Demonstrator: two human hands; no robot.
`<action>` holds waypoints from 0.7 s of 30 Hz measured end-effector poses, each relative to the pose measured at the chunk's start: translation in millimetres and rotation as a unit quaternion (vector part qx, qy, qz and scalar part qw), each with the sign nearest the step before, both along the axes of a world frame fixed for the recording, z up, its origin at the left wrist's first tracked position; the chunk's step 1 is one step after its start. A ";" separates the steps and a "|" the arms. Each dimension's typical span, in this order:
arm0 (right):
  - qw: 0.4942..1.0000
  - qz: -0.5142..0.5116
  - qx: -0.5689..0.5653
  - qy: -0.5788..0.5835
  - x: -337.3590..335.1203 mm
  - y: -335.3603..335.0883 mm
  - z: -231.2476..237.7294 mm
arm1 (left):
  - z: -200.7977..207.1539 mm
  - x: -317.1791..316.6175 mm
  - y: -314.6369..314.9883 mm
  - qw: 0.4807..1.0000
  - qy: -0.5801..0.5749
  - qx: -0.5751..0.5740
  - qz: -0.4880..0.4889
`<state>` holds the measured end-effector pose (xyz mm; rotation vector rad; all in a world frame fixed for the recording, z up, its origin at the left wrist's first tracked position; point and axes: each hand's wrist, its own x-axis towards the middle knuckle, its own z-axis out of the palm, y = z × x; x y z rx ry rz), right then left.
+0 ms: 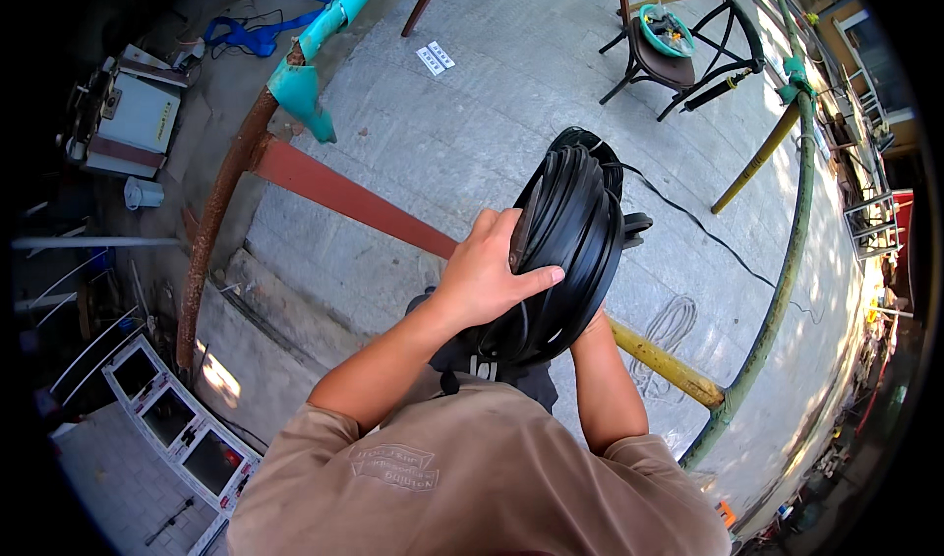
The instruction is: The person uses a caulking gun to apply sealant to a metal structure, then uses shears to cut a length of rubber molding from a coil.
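Note:
In front of my body is a thick reel of black cable [575,251], tilted, its many turns wound side by side. My left hand [492,271] grips its left side, the thumb lying across the turns and the fingers curled over the edge. Against its lower right side is my right hand [594,330], holding it from beneath with the fingers hidden behind the cable. A small black knob-like part [637,227] sticks out on the right side. From the far side a loose black cable [703,224] trails over the floor to the right.
A rusty frame bar [344,200] and a yellow pole [669,364] lie either side of me, joined to curved side pipes. A grey rope [671,325] lies on the right. Beyond stands a chair [669,62] bearing a turquoise basin [653,13]. A white-framed panel [177,423] is at lower left.

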<state>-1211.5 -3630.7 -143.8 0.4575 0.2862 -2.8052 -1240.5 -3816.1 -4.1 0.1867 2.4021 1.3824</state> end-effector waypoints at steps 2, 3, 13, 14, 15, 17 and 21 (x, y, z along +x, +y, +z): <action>1.000 -0.011 0.029 0.000 -22.3 5.3 -14.2 | -14.4 -31.7 -1.4 1.000 0.002 0.018 -0.013; 0.998 -0.020 0.058 -0.002 -37.1 7.6 -20.8 | -21.6 -49.0 -2.8 0.999 0.006 0.029 -0.021; 0.990 -0.073 0.104 -0.063 -177.0 -48.1 16.4 | -85.9 -218.1 -46.3 0.988 -0.012 0.112 -0.109; 0.991 -0.060 0.104 -0.064 -196.1 -57.5 6.7 | -96.8 -240.9 -61.1 0.990 -0.006 0.087 -0.112; 0.991 -0.048 0.104 -0.065 -214.3 -64.4 -12.3 | -108.7 -262.1 -75.8 0.991 0.000 0.063 -0.118; 0.991 -0.007 0.112 -0.069 -257.0 -80.0 -73.8 | -122.9 -291.5 -104.9 1.000 0.017 -0.017 -0.006; 0.921 0.051 0.352 -0.158 -352.5 -123.5 -208.8 | -182.3 -316.3 -149.1 0.946 0.158 -0.209 0.189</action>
